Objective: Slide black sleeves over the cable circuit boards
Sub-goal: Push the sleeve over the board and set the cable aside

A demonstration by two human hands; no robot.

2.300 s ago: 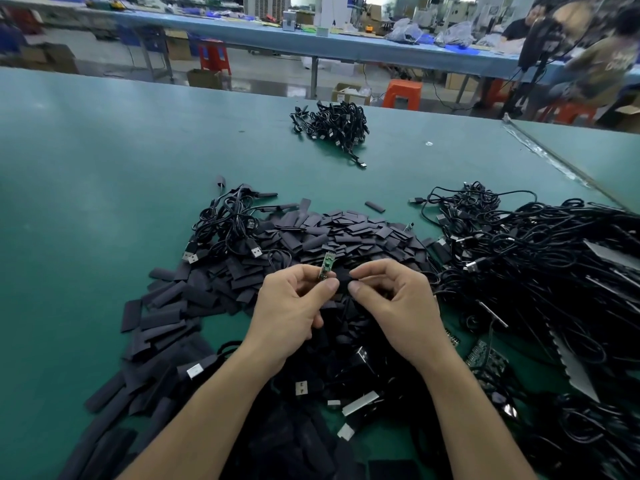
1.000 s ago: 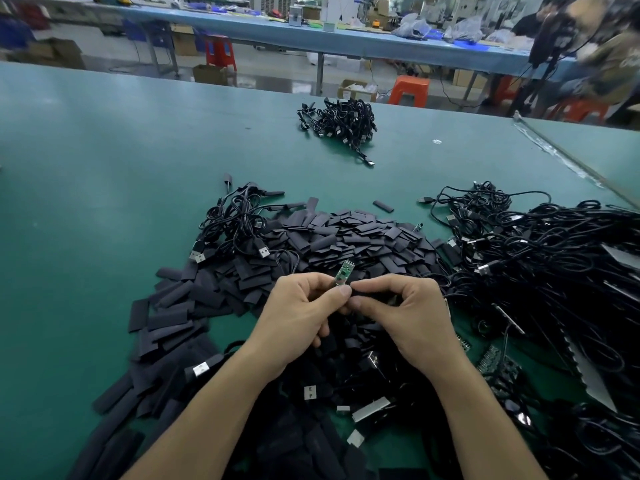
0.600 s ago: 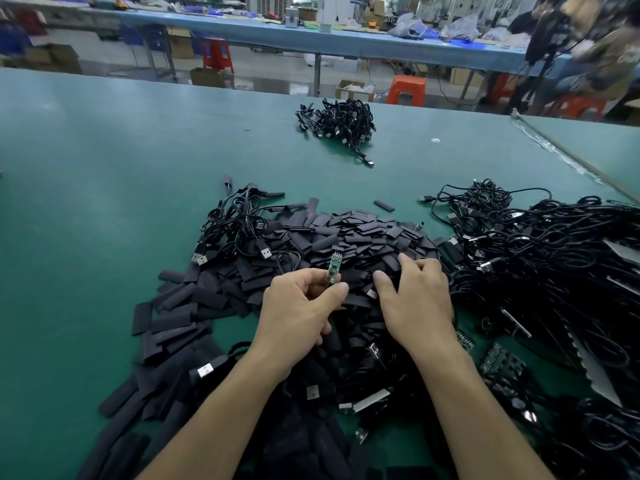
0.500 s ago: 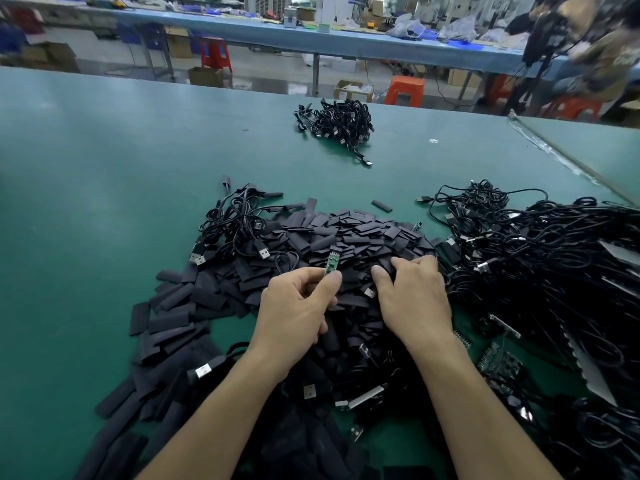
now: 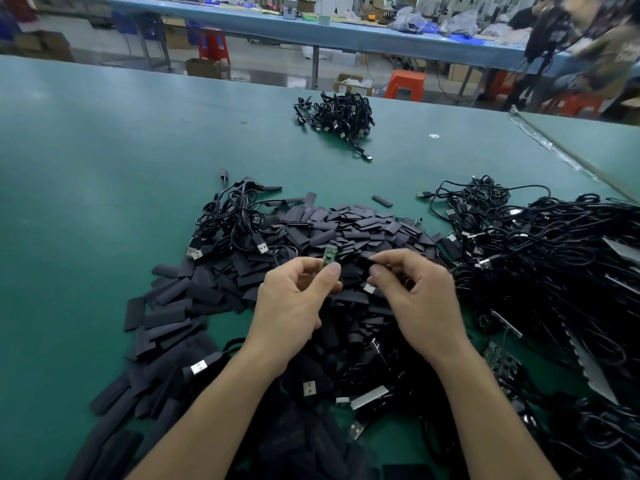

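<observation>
Left hand (image 5: pixel 291 306): thumb and index finger clamped on a small green circuit board (image 5: pixel 329 255), board upright and sticking out above the fingertips, other fingers loosely curled behind. Right hand (image 5: pixel 420 299): thumb and forefinger pinched together on one black sleeve (image 5: pixel 363 261), remaining fingers curled under. Sleeve end points toward the board, near but apart from it, not on it. Both are held just above the sleeve pile (image 5: pixel 349 226) on the green table (image 5: pixel 86 168). The board's lower end is hidden behind the left thumb and I can't trace its cable under the hand. The sleeve outline is hard to separate from the dark pile behind, so I can't tell whether its mouth is open. Cable tangle (image 5: pixel 554 258) on the right is cut off at the frame edge. A smaller cable bundle (image 5: pixel 336 116) sits well apart at the far side.
</observation>
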